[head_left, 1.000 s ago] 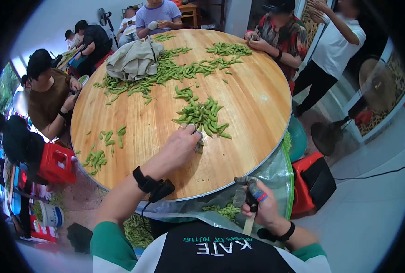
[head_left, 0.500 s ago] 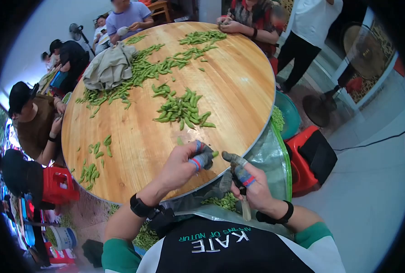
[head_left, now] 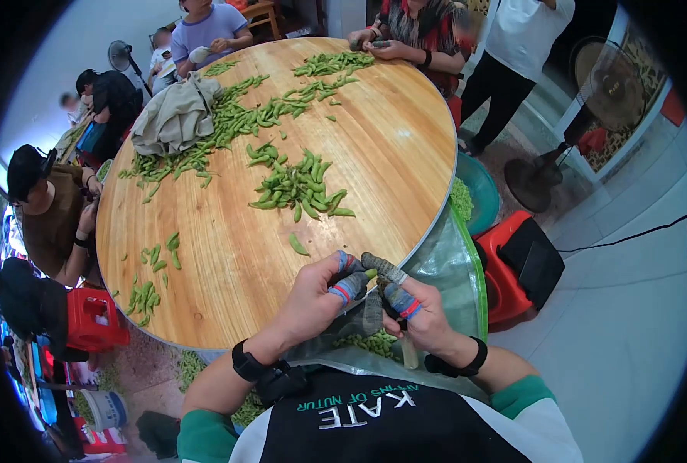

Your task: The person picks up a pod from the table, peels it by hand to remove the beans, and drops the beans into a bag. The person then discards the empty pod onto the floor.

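Finger cots of grey fabric with blue and red bands cover several fingertips of both my hands. My left hand (head_left: 322,293) is closed, pinching a green soybean pod (head_left: 370,274) whose tip shows between the hands. My right hand (head_left: 420,309) meets it there, thumb and forefinger at the pod. From the lower fingers of that hand sticks out a pale handle (head_left: 410,353); its other end is hidden. One loose pod (head_left: 298,245) lies on the table just beyond my left hand. Farther off is a heap of pods (head_left: 301,184).
The round wooden table (head_left: 374,139) bears more pods and a crumpled grey cloth (head_left: 175,116). A clear plastic sheet (head_left: 443,270) hangs below its edge, with shelled beans (head_left: 366,343). At right stand a teal basin (head_left: 482,197) and a red stool (head_left: 505,255). Other people sit around.
My right hand has come in to meet my left, and its fingers now touch the pod. The view has shifted slightly.
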Available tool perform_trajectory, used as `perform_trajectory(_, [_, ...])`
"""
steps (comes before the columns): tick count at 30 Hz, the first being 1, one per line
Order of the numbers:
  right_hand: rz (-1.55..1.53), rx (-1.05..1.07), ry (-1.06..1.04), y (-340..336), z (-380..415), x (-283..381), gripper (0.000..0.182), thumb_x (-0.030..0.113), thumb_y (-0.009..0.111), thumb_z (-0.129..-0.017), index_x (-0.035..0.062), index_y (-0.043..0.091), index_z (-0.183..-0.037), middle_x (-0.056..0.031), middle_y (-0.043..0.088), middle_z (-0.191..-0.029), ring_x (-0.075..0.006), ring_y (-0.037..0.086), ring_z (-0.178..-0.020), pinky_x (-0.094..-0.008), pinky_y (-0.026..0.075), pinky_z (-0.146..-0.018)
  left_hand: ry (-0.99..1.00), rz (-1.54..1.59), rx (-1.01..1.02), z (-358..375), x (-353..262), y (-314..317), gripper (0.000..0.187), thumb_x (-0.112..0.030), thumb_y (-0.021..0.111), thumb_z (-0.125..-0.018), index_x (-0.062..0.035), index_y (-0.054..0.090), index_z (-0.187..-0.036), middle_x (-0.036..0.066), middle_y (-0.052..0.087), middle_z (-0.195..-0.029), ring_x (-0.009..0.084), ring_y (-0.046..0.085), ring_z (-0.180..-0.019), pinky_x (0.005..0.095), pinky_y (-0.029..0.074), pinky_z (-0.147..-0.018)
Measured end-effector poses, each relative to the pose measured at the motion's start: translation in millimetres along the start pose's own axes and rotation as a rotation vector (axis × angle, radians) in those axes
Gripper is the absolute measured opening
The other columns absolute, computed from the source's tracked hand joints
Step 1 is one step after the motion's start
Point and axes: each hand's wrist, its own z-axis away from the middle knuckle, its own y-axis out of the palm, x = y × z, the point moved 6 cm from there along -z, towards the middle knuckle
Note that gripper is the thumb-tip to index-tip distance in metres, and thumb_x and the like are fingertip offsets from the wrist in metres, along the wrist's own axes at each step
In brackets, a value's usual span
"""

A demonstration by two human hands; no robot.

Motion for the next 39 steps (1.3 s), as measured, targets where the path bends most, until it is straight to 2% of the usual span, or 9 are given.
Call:
perform_trajectory(12, [0.164,-0.03,-0.065,-8,0,3,0.04,0.012,0.044,-0.098,-0.0001,0.044,-0.136,-0.0015,0.05,-0.069,-0.0068,0.044,-0.052,-0.0206,0.034,-0.047,0.114,-0.15,-0.041,4,-9,1,0.016,-0.006,0.058,-0.089,-0.0004,0.062,-0.103,0.0,0.061,-0.085,0.0057,0.054,-0.075,0.0218,0.044,-0.067])
perform_trajectory(14, [0.235,-0.042,-0.089,-13,-1,1,0.039,0.01,0.044,-0.097,-0.0014,0.045,-0.135,-0.0025,0.052,-0.071,-0.0069,0.046,-0.053,-0.0209,0.035,-0.048,-0.02,0.131,0.008,-1,-4,6,0.008,-0.006,0.055,-0.089,-0.0016,0.061,-0.092,-0.002,0.053,-0.073,0.0037,0.044,-0.063,0.02,0.036,-0.054])
perform_trajectory(18, [0.748,0.025,-0.514,-20,-3,11,0.038,0.003,0.052,-0.087,-0.0001,0.055,-0.125,-0.0099,0.06,-0.079,-0.0152,0.058,-0.068,-0.0284,0.046,-0.058,-0.247,0.569,0.118,-4,16,13,0.007,-0.008,0.055,-0.089,-0.0039,0.061,-0.09,-0.004,0.05,-0.07,0.0027,0.041,-0.058,0.0196,0.031,-0.05])
perform_trajectory(20, [0.917,0.069,-0.702,-18,3,11,0.036,0.003,0.053,-0.086,-0.0012,0.056,-0.122,-0.012,0.061,-0.084,-0.0176,0.06,-0.072,-0.0291,0.048,-0.062,-0.266,0.452,0.043,-6,15,16,0.008,-0.009,0.055,-0.09,-0.0043,0.061,-0.088,-0.005,0.048,-0.069,0.0028,0.039,-0.056,0.0199,0.029,-0.048])
perform_trajectory(25, [0.603,-0.058,-0.348,-25,2,10,0.031,0.004,0.061,-0.084,-0.0005,0.057,-0.115,-0.0079,0.063,-0.088,-0.0112,0.059,-0.073,-0.0254,0.047,-0.064,-0.18,0.171,0.077,-3,11,27,0.008,-0.009,0.055,-0.089,-0.0021,0.06,-0.09,-0.005,0.049,-0.072,0.005,0.046,-0.063,0.0233,0.036,-0.052])
perform_trajectory(30, [0.667,-0.061,-0.337,-21,6,16,0.032,0.001,0.064,-0.083,-0.0007,0.057,-0.114,-0.0056,0.063,-0.081,-0.0086,0.059,-0.069,-0.0242,0.047,-0.061,-0.068,-0.041,0.097,6,11,9,0.009,-0.006,0.06,-0.084,-0.0042,0.061,-0.093,-0.002,0.056,-0.074,0.0099,0.047,-0.057,0.0255,0.038,-0.052])
perform_trajectory(32, [0.622,0.056,-0.165,-25,10,3,0.031,0.002,0.064,-0.083,-0.0006,0.058,-0.113,-0.0059,0.062,-0.074,-0.0114,0.06,-0.061,-0.0259,0.048,-0.057,0.419,-1.055,-0.229,22,-29,-25,0.013,-0.005,0.064,-0.078,-0.004,0.062,-0.091,0.007,0.058,-0.074,0.0244,0.054,-0.061,0.0338,0.043,-0.057])
perform_trajectory(34, [0.583,0.063,-0.189,-29,12,-5,0.028,0.005,0.062,-0.085,-0.0002,0.058,-0.113,-0.0062,0.061,-0.068,-0.0139,0.059,-0.056,-0.0274,0.047,-0.053,0.452,-1.555,-0.37,28,-47,-53,0.017,-0.007,0.067,-0.072,-0.0042,0.063,-0.088,0.015,0.057,-0.075,0.0354,0.056,-0.066,0.0411,0.045,-0.061])
perform_trajectory(39, [0.658,0.115,-0.146,-15,6,3,0.029,0.007,0.058,-0.088,0.0006,0.057,-0.116,-0.0059,0.06,-0.068,-0.0129,0.06,-0.058,-0.0288,0.046,-0.053,0.279,-1.395,-0.476,0,-33,-76,0.02,-0.018,0.067,-0.076,-0.002,0.06,-0.085,0.017,0.058,-0.08,0.036,0.06,-0.073,0.0446,0.047,-0.064])
